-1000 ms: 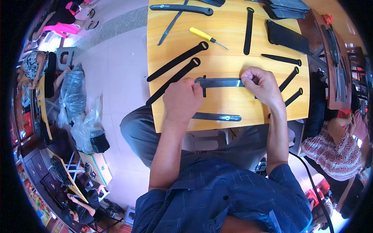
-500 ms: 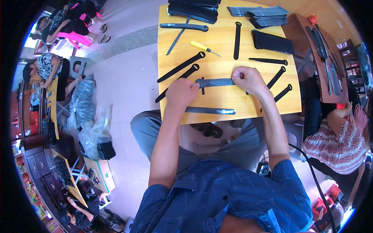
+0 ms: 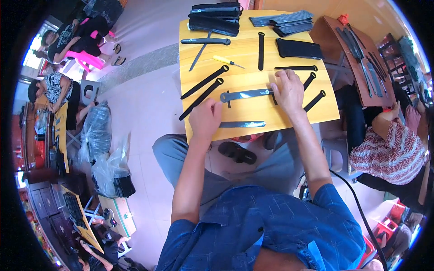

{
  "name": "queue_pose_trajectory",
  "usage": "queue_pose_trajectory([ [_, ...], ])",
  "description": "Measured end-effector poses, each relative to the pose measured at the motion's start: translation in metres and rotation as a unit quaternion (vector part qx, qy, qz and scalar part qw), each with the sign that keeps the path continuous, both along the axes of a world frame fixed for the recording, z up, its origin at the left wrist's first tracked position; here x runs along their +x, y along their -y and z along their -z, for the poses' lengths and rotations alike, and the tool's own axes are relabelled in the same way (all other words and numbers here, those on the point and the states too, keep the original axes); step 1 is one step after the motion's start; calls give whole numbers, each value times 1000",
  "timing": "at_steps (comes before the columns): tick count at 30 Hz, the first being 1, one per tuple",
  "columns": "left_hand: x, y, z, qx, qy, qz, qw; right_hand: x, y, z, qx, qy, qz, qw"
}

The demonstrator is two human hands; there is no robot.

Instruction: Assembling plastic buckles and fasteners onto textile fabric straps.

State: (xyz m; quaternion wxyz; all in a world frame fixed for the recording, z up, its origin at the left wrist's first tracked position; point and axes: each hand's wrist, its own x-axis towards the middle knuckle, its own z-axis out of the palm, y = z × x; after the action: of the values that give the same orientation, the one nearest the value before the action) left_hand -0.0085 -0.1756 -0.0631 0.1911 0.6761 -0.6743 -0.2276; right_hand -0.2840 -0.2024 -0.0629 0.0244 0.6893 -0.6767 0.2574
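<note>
In front of me a dark grey strap (image 3: 246, 94) with a rounded, slotted left end and a shiny film-like face lies across two short dark marks on the table. My right hand (image 3: 289, 92) is at its right end, fingers bent and fingertips against it, covering that end. My left hand (image 3: 205, 118) is closed in a loose fist just below and left of the slotted end, apart from it; anything inside is hidden. Nearer me lies another dark strap (image 3: 242, 124), its left part next to my left hand. Black slotted straps (image 3: 205, 82) lie left and right of the work spot.
A yellow-handled screwdriver (image 3: 222, 59) lies beyond the strap. Stacks of black straps (image 3: 213, 26), grey straps (image 3: 285, 20) and a black bundle (image 3: 298, 48) occupy the table's far side. A brown table (image 3: 325, 34) with more straps stands at right, beside a person in a patterned garment (image 3: 384, 151).
My left hand has let go of the strap's slotted end and drawn back toward me. The strap now lies flatter, with its printed part showing near my right hand. The view has shifted slightly.
</note>
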Motion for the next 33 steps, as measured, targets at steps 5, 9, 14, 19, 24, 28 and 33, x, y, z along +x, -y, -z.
queue_pose_trajectory([
  [5, -21, -21, 12, -172, -11, 117, 978, 29, -30, 13, 28, 0, -124, 992],
  [9, -39, -21, 19, -171, 57, 184, 966, 39, -45, 28, 62, -33, -161, 984],
  [14, -50, -17, 29, -140, 102, 198, 965, 37, -51, 36, 123, -70, -164, 976],
  [19, -50, -13, 35, -71, 122, 207, 968, 27, -55, 42, 126, -78, -151, 977],
  [24, -49, -13, 30, -66, 111, 217, 968, 6, -64, 41, 140, -77, -117, 980],
  [28, -50, -13, 28, -41, 126, 212, 968, 4, -66, 41, 159, -73, -93, 980],
  [33, -44, -12, 29, -43, 113, 217, 969, 8, -66, 41, 162, -84, -88, 979],
])
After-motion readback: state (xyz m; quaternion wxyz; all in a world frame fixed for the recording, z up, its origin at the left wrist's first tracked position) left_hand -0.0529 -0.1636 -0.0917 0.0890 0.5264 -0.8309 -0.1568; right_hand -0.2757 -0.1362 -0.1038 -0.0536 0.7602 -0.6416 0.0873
